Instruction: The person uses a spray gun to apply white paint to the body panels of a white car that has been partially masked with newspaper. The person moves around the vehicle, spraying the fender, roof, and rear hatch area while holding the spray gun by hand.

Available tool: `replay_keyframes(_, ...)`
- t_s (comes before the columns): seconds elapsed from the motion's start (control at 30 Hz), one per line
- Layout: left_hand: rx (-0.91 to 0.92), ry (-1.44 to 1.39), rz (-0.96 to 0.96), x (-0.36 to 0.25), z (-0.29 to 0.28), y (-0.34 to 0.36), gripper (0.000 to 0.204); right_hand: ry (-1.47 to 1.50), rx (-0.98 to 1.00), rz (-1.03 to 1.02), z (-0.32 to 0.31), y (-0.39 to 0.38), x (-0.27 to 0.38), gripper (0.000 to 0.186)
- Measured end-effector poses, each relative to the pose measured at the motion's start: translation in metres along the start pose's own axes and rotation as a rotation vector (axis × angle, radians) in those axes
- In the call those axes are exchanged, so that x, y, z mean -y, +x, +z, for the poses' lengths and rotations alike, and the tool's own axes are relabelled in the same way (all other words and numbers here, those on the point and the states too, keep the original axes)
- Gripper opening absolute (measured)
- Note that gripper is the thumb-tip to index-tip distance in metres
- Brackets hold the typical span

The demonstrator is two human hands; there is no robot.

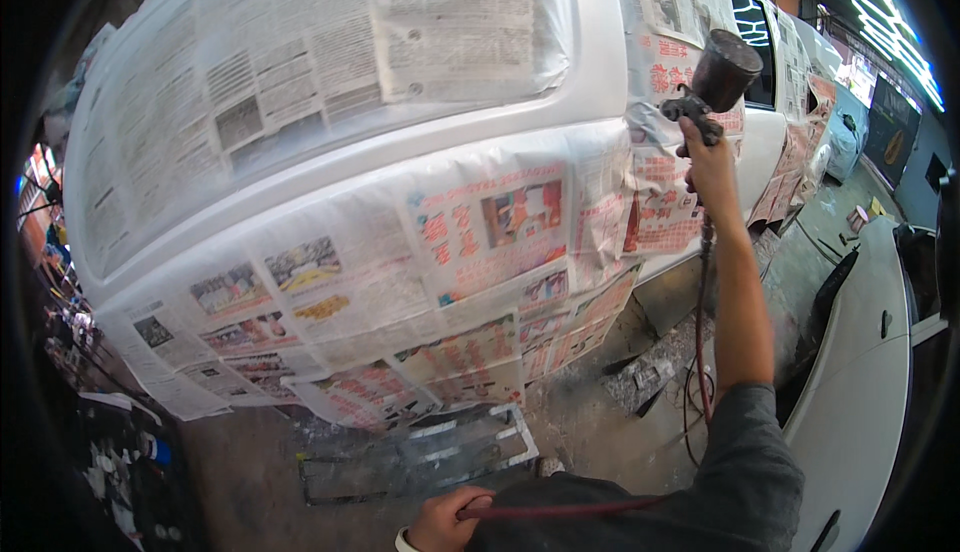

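Observation:
My right hand [708,167], stretched out ahead, is closed around the handle of a spray gun [688,110]. A dark paint cup [728,70] tops the gun, close to the side of a white vehicle [598,42]. Newspaper sheets [480,32] cover much of this vehicle, with white overspray on them and painted strips bare between. A red air hose [560,510] crosses in front of my body, and my left hand [447,519] grips it low in the view. The hose [703,332] also hangs below the gun beside my right forearm.
A white car [848,347] stands close on my right. On the floor below the papered side lies a flat frame-like panel [420,457]. A dark cart or bench [120,482] with small items is at lower left. Loose hose or cable loops [690,407] lie near my right arm.

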State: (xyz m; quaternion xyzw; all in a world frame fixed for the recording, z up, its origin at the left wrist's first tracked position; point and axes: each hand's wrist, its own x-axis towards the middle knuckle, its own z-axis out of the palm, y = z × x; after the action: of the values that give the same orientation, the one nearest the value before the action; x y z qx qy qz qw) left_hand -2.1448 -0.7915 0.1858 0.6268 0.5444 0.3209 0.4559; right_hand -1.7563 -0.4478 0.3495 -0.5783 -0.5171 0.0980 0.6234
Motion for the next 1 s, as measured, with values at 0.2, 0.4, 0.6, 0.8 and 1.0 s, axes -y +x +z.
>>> replay_keyframes(0.2,-0.124,0.064,0.081,0.052,-0.066,-0.105,0.019,-0.006,0.075,0.016,0.082,-0.088,0.061,0.047)
replay_keyframes(0.4,-0.184,0.048,0.039,0.103,-0.130,-0.199,0.017,0.126,0.313,0.021,0.173,-0.202,0.149,0.046)
replay_keyframes(0.6,-0.286,0.039,-0.063,0.121,-0.178,-0.281,0.017,0.209,0.507,-0.084,0.273,-0.318,0.264,0.044)
replay_keyframes(0.8,-0.500,-0.051,-0.128,0.147,-0.190,-0.337,0.018,0.239,0.661,-0.207,0.384,-0.404,0.361,0.045)
replay_keyframes(1.0,-0.609,-0.112,-0.233,0.160,-0.191,-0.363,0.016,0.364,0.795,-0.364,0.486,-0.482,0.442,0.047)
